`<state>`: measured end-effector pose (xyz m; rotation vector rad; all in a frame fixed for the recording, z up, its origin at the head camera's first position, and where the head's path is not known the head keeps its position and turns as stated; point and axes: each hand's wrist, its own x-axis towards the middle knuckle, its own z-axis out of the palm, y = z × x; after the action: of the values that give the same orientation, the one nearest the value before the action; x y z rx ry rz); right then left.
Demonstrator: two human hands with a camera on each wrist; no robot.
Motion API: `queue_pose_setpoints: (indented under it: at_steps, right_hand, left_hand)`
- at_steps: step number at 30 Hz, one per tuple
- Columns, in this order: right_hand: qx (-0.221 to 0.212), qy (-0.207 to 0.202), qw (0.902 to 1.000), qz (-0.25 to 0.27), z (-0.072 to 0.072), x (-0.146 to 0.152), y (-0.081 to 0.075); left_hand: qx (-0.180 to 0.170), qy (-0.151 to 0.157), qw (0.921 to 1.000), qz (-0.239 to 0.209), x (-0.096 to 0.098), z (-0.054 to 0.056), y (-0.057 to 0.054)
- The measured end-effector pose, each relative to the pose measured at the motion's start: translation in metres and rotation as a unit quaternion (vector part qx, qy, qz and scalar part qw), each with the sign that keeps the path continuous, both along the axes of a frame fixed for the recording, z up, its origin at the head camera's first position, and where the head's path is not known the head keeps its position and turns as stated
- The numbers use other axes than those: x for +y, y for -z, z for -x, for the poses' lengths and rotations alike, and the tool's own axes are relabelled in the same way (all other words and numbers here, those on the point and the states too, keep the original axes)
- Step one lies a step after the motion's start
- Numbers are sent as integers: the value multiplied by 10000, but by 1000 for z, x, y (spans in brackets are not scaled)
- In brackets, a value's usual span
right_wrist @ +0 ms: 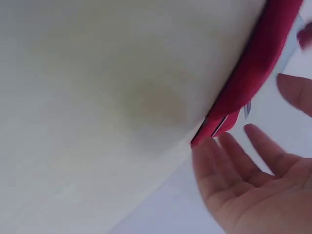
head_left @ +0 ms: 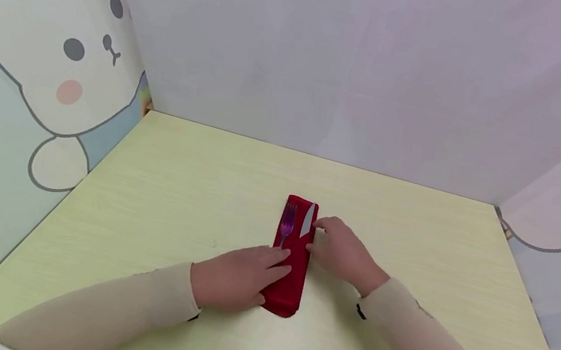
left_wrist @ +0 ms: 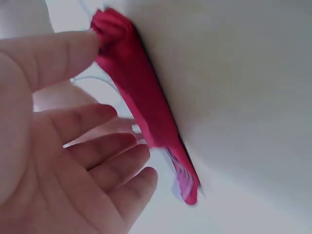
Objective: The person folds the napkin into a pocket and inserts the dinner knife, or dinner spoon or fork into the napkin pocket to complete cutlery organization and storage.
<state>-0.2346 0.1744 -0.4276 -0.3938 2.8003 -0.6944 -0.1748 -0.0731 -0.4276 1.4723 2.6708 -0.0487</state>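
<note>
A folded red cloth point(head_left: 291, 279) lies lengthwise on the table. From its pocket-like fold stick the tines of a shiny purple-tinted fork point(head_left: 288, 219) and the blade of a knife point(head_left: 307, 221); their handles are hidden inside. My left hand point(head_left: 238, 276) lies at the cloth's left edge, fingers extended over it, and its thumb touches the near end in the left wrist view. On the other side, my right hand point(head_left: 345, 253) has its loosely bent fingertips at the cloth's right edge beside the knife blade. Neither hand visibly grips anything.
The pale yellow table point(head_left: 190, 184) extends around the cloth. A plain light curtain point(head_left: 332, 66) hangs behind its far edge. Side panels with cartoon animals point(head_left: 66, 89) border the left and right.
</note>
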Motion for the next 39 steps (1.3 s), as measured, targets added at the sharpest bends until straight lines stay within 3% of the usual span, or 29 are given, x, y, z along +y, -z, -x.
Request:
queue_pose_setpoints:
  at_steps: [5,10,13,21,27,35,39]
  right_hand:
    - [854,-993,9881,-805,-38,2,5]
    - [898,-1556,9787,-991,-62,7,9]
    - [823,-1715,9765,-1017,-65,10,12]
    - [851,-1905,9714,-1134,-64,12,15]
    - [844,-1888,9710,-1202,-66,10,16]
    - [1157,-1963,9647,-1323,-70,6,18]
    - [1068,-2066,9634,-1335,-75,7,17]
  left_hand:
    - [112,-38,9998,-140,-11,8,-3]
    - [-449,-269,9986,-102,-12,14,1]
    - [-770,-398,9962,-26,-10,16,5]
    - [-1033,-529,9932,-9,-9,20,7]
    - [-944,-510,9942,98,-7,19,6]
    - [-855,-490,9950,137,-5,18,6]
    - [-677,-386,9967,212,-5,15,8]
